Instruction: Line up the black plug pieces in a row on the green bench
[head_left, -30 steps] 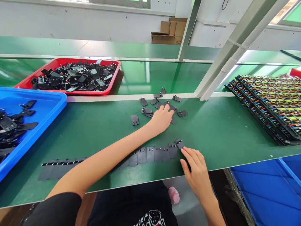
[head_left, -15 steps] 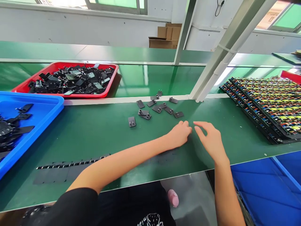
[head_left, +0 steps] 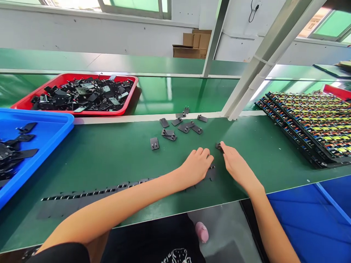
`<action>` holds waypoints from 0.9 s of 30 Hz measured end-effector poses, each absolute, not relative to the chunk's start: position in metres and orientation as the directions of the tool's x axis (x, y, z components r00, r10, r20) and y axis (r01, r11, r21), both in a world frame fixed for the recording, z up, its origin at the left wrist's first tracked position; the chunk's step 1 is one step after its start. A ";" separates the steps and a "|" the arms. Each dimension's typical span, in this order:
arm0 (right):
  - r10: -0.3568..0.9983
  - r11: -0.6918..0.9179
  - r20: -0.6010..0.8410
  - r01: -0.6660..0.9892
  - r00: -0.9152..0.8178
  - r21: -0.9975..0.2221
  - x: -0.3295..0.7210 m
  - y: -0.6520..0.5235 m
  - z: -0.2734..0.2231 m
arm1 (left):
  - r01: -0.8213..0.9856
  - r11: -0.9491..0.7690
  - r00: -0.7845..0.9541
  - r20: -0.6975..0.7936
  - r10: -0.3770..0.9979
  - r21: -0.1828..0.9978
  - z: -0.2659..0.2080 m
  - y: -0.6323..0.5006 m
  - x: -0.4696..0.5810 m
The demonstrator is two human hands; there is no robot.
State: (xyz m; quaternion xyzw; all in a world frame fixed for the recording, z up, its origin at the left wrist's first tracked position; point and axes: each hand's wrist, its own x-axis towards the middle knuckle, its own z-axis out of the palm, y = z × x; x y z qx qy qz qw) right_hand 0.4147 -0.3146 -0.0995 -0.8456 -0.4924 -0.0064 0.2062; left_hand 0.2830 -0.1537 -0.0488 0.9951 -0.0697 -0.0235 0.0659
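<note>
From where I watch, the right hand (head_left: 236,160) is closed on a small dark plate (head_left: 218,146), pinched at the fingertips just above the green tabletop or touching it (I cannot tell which). The left hand (head_left: 196,167) sits just beside it, fingers curled down over the right end of a long row of flat dark-grey plates (head_left: 85,200); its fingertips are hidden from me, so I cannot tell whether it grips anything. That row runs along the near side of the green tabletop (head_left: 115,157), its plates laid side by side, and the left forearm covers part of it.

Beyond the hands I see a loose scatter of dark-grey pronged plates (head_left: 183,128), some overlapping; one (its two prongs easy to make out) lies a little apart at the left. On my left stand a blue plastic tray (head_left: 55,128) with dark parts and, farther back, a red plastic tray (head_left: 95,113) heaped with black pieces. Well to the right are stacked black trays (head_left: 315,124) full of many-coloured components, past a pale slanting post (head_left: 255,69).
</note>
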 end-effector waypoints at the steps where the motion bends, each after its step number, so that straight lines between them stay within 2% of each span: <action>1: 0.799 -0.446 0.257 0.822 0.544 -0.353 0.404 -0.325 -0.104 | -0.115 -0.982 0.991 -0.049 -0.124 0.147 -0.049 -0.150 0.283; 5: 0.687 -0.483 0.376 0.777 0.622 -0.403 0.352 -0.350 -0.116 | -0.121 -0.973 0.986 -0.088 -0.141 0.198 -0.049 -0.144 0.281; 10: 0.668 -0.458 0.317 0.707 0.674 -0.539 0.320 -0.354 -0.099 | -0.152 -0.954 0.978 -0.100 -0.182 0.258 -0.051 -0.148 0.272; 14: 0.648 -0.423 0.372 0.719 0.665 -0.551 0.358 -0.322 -0.070 | -0.162 -0.943 0.977 -0.087 -0.195 0.291 -0.053 -0.154 0.265; 16: 0.733 -0.347 0.384 0.795 0.561 -0.497 0.388 -0.289 -0.061 | -0.169 -0.942 0.977 -0.079 -0.200 0.290 -0.054 -0.157 0.263; 18: 0.871 -0.280 0.301 0.895 0.389 -0.347 0.414 -0.251 -0.061 | -0.168 -0.945 0.978 -0.074 -0.195 0.279 -0.054 -0.158 0.262; 19: 0.908 -0.272 0.247 0.925 0.338 -0.267 0.424 -0.233 -0.064 | -0.157 -0.950 0.980 -0.074 -0.183 0.269 -0.053 -0.156 0.262; 21: 0.928 -0.272 0.204 0.941 0.312 -0.203 0.439 -0.203 -0.073 | -0.112 -0.965 0.988 -0.079 -0.134 0.235 -0.050 -0.144 0.262; 23: 0.922 -0.293 0.207 0.939 0.327 -0.180 0.448 -0.186 -0.083 | -0.024 -0.983 0.996 -0.078 -0.039 0.180 -0.045 -0.123 0.259; 27: 0.915 -0.302 0.235 0.943 0.329 -0.142 0.459 -0.195 -0.092 | 0.259 -0.965 0.966 -0.035 0.258 0.049 -0.037 -0.063 0.240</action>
